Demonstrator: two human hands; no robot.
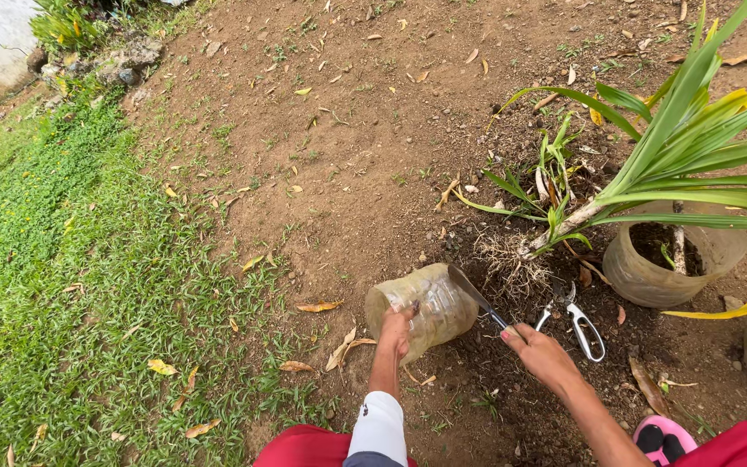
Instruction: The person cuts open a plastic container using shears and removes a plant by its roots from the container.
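A strip of green grass point(62, 285) with scattered yellow fallen leaves runs down the left edge of the ground, and bare brown soil point(356, 147) fills the middle and right. Near the bottom middle, a clear plastic bottle pot with its top cut off point(421, 310) lies on its side on the soil, just where grass meets earth. The left hand point(398, 331), coming up from a white sleeve point(379, 428), has its grip clamped on the near end of that pot, fingers curled over the rim. Just to the right, the right hand point(539, 350) has its grip closed around the handle of a dark-bladed trowel point(475, 294); the blade slants up and left, its tip touching the upper side of the pot. Beside the right hand, a pair of white-handled garden shears point(577, 320) lies on dark, loose soil. Above the shears, an uprooted green plant with long strap leaves point(685, 138) lies tilted, its pale tangled roots point(507, 268) bare on the ground, close to the pot. Further right stands a second clear plastic pot filled with soil point(672, 259). At the bottom right edge a pink sandal point(663, 437) shows beside red trousers point(745, 445).
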